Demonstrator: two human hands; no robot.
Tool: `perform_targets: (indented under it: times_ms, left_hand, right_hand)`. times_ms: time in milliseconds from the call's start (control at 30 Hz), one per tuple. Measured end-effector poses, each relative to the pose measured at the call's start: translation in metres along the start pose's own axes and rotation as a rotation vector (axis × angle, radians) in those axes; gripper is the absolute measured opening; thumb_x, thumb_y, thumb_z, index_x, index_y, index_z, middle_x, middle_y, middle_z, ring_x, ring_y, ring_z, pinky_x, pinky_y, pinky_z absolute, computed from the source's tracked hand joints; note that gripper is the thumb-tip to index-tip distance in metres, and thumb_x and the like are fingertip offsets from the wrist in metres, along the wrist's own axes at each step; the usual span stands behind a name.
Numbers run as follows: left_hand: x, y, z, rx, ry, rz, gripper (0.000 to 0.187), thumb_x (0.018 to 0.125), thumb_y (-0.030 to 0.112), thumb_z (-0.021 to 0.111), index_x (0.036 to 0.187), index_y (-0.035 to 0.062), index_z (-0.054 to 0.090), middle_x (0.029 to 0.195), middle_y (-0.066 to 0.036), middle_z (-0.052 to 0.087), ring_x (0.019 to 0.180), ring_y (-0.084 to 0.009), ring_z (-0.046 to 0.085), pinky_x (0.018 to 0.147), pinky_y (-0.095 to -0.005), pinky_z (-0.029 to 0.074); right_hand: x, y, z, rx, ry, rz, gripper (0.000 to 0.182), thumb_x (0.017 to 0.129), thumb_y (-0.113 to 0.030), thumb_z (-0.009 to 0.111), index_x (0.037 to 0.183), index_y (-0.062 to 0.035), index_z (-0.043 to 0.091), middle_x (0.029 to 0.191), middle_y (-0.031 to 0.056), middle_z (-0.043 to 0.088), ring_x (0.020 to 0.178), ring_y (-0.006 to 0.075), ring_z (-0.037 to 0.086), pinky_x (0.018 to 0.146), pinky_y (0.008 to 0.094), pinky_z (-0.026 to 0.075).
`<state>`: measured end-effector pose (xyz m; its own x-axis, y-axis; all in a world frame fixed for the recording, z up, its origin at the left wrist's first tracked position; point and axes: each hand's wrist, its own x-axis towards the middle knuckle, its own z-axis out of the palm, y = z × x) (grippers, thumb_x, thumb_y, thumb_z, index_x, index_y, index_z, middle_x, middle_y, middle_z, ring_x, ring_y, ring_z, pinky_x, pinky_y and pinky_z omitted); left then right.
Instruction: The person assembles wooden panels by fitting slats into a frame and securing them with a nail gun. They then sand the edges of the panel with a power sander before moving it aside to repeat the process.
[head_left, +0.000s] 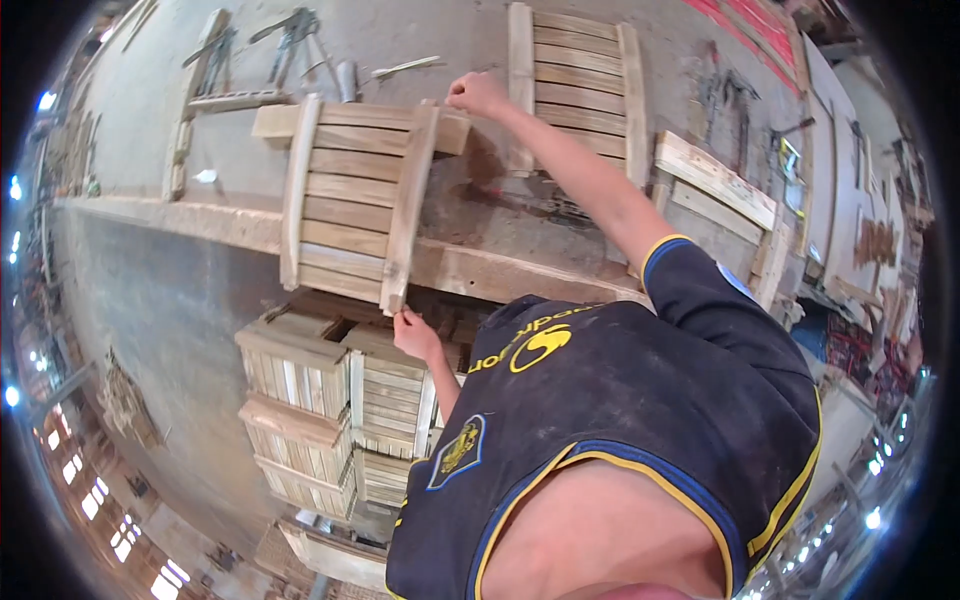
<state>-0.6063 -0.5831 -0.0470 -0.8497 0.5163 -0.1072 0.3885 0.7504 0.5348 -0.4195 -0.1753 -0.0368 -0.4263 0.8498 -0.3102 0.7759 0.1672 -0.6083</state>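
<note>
A slatted wooden panel [350, 190] with two side bars lies across the edge of the workbench. My left hand [416, 337] is closed with its fingertips at the near end of the panel's right bar [410, 210]. My right hand [478, 95] is curled closed beside the far end of that bar, apart from the panel; what its fingers hold, if anything, is hidden. Under the panel's far part runs a wooden block [453, 135], its ends sticking out on both sides.
Another slatted panel [578, 85] lies on the bench [480, 30] to the right. Pliers-like tools [290, 45] and a metal cylinder [347, 80] lie at the back. More tools [735, 95] are at the right. Slatted wooden crates [295, 375] stand stacked below the bench edge.
</note>
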Motion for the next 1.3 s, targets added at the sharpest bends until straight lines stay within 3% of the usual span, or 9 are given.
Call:
perform_targets:
  times_ms: [200, 433, 667, 767, 800, 967, 1100, 1200, 1300]
  left_hand:
    - [-0.021, 0.041, -0.013, 0.007, -0.135, 0.034, 0.028, 0.087, 0.025, 0.058, 0.073, 0.0010, 0.062, 0.063, -0.009, 0.063, 0.056, -0.0214, 0.061, 0.054, -0.0359, 0.046]
    - [-0.018, 0.131, 0.020, -0.245, -0.448, 0.297, 0.021, 0.088, 0.018, 0.057, 0.080, -0.0011, 0.063, 0.061, -0.006, 0.062, 0.053, -0.0112, 0.054, 0.052, -0.0284, 0.044]
    - [-0.028, 0.182, 0.046, -0.547, -1.080, 0.204, 0.025, 0.091, 0.024, 0.054, 0.101, 0.0010, 0.061, 0.076, -0.008, 0.066, 0.058, -0.0074, 0.056, 0.052, -0.0208, 0.044]
    - [-0.063, 0.196, 0.063, -0.636, -1.419, -0.255, 0.051, 0.091, 0.039, 0.050, 0.124, 0.0000, 0.042, 0.095, -0.015, 0.064, 0.070, -0.0153, 0.060, 0.060, -0.0285, 0.048]
    - [-0.073, 0.204, 0.080, -0.645, -1.521, -0.370, 0.060, 0.091, 0.044, 0.048, 0.129, -0.0008, 0.035, 0.102, -0.018, 0.062, 0.077, -0.0196, 0.061, 0.064, -0.0314, 0.050]
    - [-0.118, 0.267, 0.123, -1.193, -1.209, -0.935, 0.068, 0.091, 0.050, 0.041, 0.135, -0.0003, 0.032, 0.123, -0.021, 0.053, 0.107, -0.0326, 0.055, 0.090, -0.0406, 0.049]
    - [-0.126, 0.225, 0.183, -1.485, -1.101, -0.666, 0.057, 0.092, 0.047, 0.028, 0.132, 0.0098, 0.045, 0.139, -0.010, 0.041, 0.125, -0.0305, 0.043, 0.107, -0.0453, 0.033]
    - [-0.216, 0.251, 0.107, -1.564, -0.839, -0.422, 0.060, 0.094, 0.049, 0.027, 0.136, 0.0085, 0.039, 0.139, -0.010, 0.041, 0.127, -0.0286, 0.040, 0.108, -0.0449, 0.029]
    - [-0.252, 0.225, 0.091, -1.311, -0.595, -0.144, 0.061, 0.094, 0.050, 0.033, 0.136, 0.0048, 0.038, 0.137, -0.011, 0.043, 0.124, -0.0293, 0.041, 0.107, -0.0453, 0.030]
  right_hand:
    - [-0.097, 0.121, -0.035, -0.176, 0.847, 0.373, 0.051, 0.071, -0.039, 0.067, 0.106, -0.0020, 0.060, 0.102, 0.0193, 0.061, 0.098, 0.0363, 0.057, 0.080, 0.0453, 0.046]
    - [-0.175, 0.201, -0.007, -0.151, 0.602, 1.118, 0.073, 0.077, -0.053, 0.063, 0.117, 0.0059, 0.047, 0.122, 0.0290, 0.047, 0.118, 0.0453, 0.043, 0.096, 0.0480, 0.039]
    - [-0.196, 0.236, -0.040, 0.001, 0.457, 0.838, 0.075, 0.076, -0.057, 0.061, 0.108, 0.0107, 0.054, 0.098, 0.0296, 0.061, 0.095, 0.0420, 0.061, 0.079, 0.0463, 0.049]
    - [-0.222, 0.210, -0.053, -0.009, 0.708, 0.667, 0.060, 0.077, -0.047, 0.065, 0.100, 0.0087, 0.060, 0.095, 0.0244, 0.064, 0.090, 0.0336, 0.064, 0.076, 0.0423, 0.050]
    - [-0.235, 0.175, -0.083, 0.467, 0.490, 0.591, 0.057, 0.076, -0.041, 0.067, 0.103, 0.0084, 0.059, 0.096, 0.0208, 0.064, 0.088, 0.0295, 0.065, 0.076, 0.0400, 0.051]
    - [-0.231, 0.158, -0.062, 1.141, 0.366, 0.219, 0.054, 0.073, -0.030, 0.071, 0.110, 0.0067, 0.059, 0.096, 0.0122, 0.066, 0.080, 0.0225, 0.064, 0.075, 0.0335, 0.051]
    - [-0.337, 0.129, -0.042, 1.309, 0.403, 0.106, 0.045, 0.074, -0.024, 0.071, 0.111, -0.0010, 0.060, 0.102, 0.0057, 0.062, 0.092, 0.0161, 0.058, 0.081, 0.0316, 0.047]
    - [-0.416, 0.171, -0.024, 1.144, 0.390, 0.083, 0.045, 0.073, -0.028, 0.074, 0.108, -0.0024, 0.061, 0.094, 0.0038, 0.063, 0.084, 0.0139, 0.059, 0.074, 0.0271, 0.048]
    - [-0.508, 0.200, -0.010, 0.656, -0.194, 0.155, 0.031, 0.074, -0.032, 0.067, 0.084, -0.0023, 0.065, 0.074, 0.0095, 0.064, 0.068, 0.0224, 0.062, 0.067, 0.0357, 0.050]
